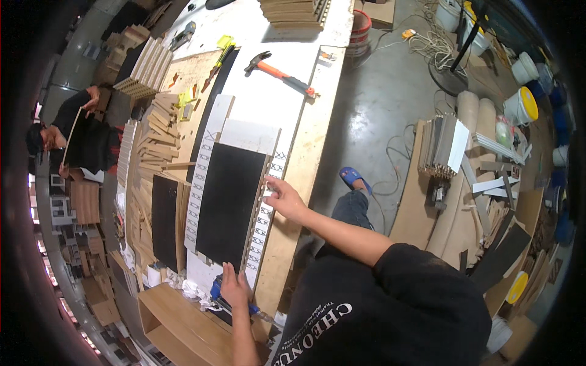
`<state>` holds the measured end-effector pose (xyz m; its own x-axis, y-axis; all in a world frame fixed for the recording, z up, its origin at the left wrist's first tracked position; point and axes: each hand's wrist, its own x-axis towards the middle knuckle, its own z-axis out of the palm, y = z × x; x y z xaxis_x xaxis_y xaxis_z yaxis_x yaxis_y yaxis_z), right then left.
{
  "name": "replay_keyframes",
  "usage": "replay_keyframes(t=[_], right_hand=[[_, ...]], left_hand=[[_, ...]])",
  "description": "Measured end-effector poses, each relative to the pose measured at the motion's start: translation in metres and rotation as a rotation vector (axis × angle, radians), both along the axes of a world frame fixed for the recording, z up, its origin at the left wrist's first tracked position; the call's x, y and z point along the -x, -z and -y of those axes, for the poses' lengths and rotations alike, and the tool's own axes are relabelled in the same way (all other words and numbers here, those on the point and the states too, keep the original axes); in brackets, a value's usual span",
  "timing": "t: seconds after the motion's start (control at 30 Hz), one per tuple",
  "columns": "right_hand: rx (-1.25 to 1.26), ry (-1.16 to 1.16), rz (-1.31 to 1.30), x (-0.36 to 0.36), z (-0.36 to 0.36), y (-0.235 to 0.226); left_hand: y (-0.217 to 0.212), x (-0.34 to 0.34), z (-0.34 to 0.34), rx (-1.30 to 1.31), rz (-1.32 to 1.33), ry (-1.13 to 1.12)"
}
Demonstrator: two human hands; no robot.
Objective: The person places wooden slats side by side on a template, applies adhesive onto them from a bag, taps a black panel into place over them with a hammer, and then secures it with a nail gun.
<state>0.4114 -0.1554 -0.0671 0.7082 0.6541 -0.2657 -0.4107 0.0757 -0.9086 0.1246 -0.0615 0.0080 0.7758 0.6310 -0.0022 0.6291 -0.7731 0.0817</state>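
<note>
A black rectangular panel (229,201) with a pale wooden edge lies on the bench, between two white strips marked with a row of crosses. My left hand (234,287) rests at the panel's near end, its fingers stretched out and close together. Beside the panel's right edge is my right hand (284,200), its index finger and thumb apart at the edge and the white strip (262,222). I see nothing held in it, though its other fingers are partly hidden. A white board (250,135) sits against the panel's far end. Next to my left hand lies a blue tool (217,288), partly covered.
A claw hammer (281,74) with an orange and black handle lies beyond the panel. Wooden strips (160,131) and another black panel (165,222) are at the left. Across the bench, a person (85,131) holds a thin board. Cables (427,46) lie on the floor.
</note>
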Motion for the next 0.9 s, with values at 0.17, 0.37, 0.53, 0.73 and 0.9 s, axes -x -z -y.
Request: replay_keyframes(t=[0.17, 0.37, 0.53, 0.73, 0.9], right_hand=[[0.105, -0.013, 0.072, -0.013, -0.006, -0.010], [0.178, 0.045, 0.110, -0.004, -0.012, -0.012], [0.040, 0.119, -0.032, -0.020, -0.012, -0.007], [0.018, 0.129, -0.003, -0.038, -0.026, 0.003], [-0.046, 0.099, -0.013, -0.030, -0.026, 0.012]], left_hand=[[0.005, 0.001, -0.001, -0.017, -0.008, -0.022], [0.010, 0.007, -0.003, -0.063, 0.015, 0.039], [0.007, 0.005, -0.003, -0.057, -0.018, 0.033], [0.005, 0.002, 0.000, -0.059, 0.025, 0.016], [0.008, 0.003, 0.000, -0.047, 0.015, 0.004]])
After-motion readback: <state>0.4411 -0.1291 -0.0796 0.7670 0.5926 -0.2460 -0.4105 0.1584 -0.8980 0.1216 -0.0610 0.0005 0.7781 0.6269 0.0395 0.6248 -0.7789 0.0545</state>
